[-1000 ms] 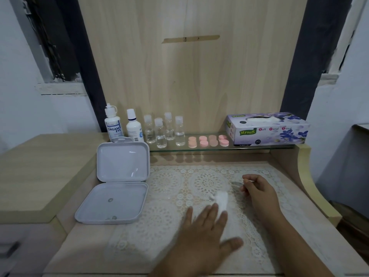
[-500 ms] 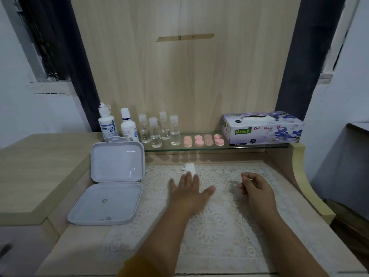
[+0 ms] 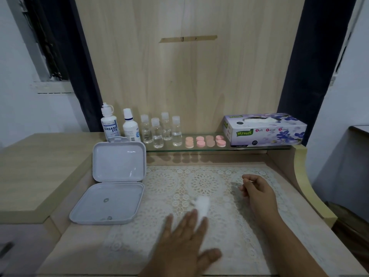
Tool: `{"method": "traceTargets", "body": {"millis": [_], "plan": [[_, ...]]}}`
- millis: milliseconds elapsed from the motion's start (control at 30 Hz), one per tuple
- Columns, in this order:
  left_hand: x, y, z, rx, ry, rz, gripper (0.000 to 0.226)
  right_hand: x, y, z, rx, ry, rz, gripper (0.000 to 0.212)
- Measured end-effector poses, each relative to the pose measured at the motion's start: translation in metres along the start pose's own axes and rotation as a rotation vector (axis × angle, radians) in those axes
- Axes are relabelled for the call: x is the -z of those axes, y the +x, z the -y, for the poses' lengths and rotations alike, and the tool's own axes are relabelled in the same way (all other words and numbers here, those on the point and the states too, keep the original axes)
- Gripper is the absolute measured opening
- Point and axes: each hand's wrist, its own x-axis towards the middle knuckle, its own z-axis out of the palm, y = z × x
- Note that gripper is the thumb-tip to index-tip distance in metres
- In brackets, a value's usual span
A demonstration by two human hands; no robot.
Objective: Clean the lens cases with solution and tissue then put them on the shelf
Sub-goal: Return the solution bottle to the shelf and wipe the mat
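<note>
Lens cases [image 3: 205, 141], pink and in a row, stand on the glass shelf [image 3: 199, 150] well beyond both hands, so that part looks done, by my reading. Far left of the left hand [image 3: 185, 240] a white box [image 3: 111, 192] lies open on the bench [image 3: 65, 246]. That hand is flat, fingers straight, pressing a wad of tissue [image 3: 202, 205] on the lace mat [image 3: 219, 196] (likely wiping it). Further right, the right hand [image 3: 257, 191] is curled, pinching something too small to name.
</note>
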Motion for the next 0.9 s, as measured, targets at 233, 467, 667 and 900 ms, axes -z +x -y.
{"method": "traceTargets", "body": {"millis": [233,467,667,900], "plan": [[0.025,0.051,0.055,0.385,-0.109,-0.013,0.086,-0.001,0.001,-0.001,0.001,-0.032,0.003,0.014],[0.031,0.089,0.015,0.205,-0.101,0.015,0.081,-0.002,-0.001,-0.001,0.008,-0.046,-0.002,0.014],[0.021,0.046,-0.043,-0.179,-0.025,0.003,0.083,-0.006,-0.006,0.001,-0.074,0.108,-0.008,0.016],[0.0,0.006,0.004,-0.13,0.111,-0.019,0.063,0.0,-0.001,-0.001,0.001,-0.056,0.01,0.015]]}}
